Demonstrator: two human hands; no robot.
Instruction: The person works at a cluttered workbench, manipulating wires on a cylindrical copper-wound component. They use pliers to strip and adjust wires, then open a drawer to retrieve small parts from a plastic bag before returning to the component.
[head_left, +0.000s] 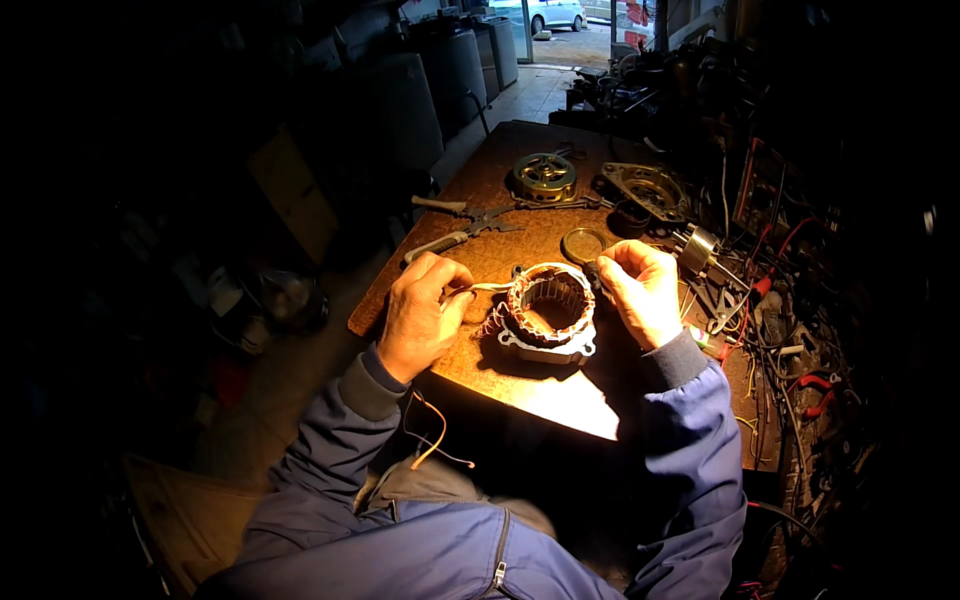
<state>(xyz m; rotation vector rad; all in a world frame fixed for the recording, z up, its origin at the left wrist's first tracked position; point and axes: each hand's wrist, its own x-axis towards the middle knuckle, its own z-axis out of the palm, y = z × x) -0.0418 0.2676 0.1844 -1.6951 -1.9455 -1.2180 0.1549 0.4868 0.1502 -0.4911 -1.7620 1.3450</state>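
Note:
A motor stator [548, 345] stands on the wooden bench with its round bore facing up. Copper windings [516, 308] ring its top, and white lacing lies over them. My left hand [422, 308], at the stator's left, is closed in a pinch on a white sleeved lead [490, 287] that runs to the winding. Thin loose wires [432, 440] hang below that hand, over the bench edge. Just right of the stator, my right hand [640, 288] has thumb and fingers pressed together; what they hold, if anything, is too small to make out.
Pliers [480, 222] lie at the bench's left edge. Behind the stator are a round motor end cover [545, 177], a second end cover [648, 190] and a small round dish [583, 244]. A rotor [700, 250] and tangled wires crowd the right side.

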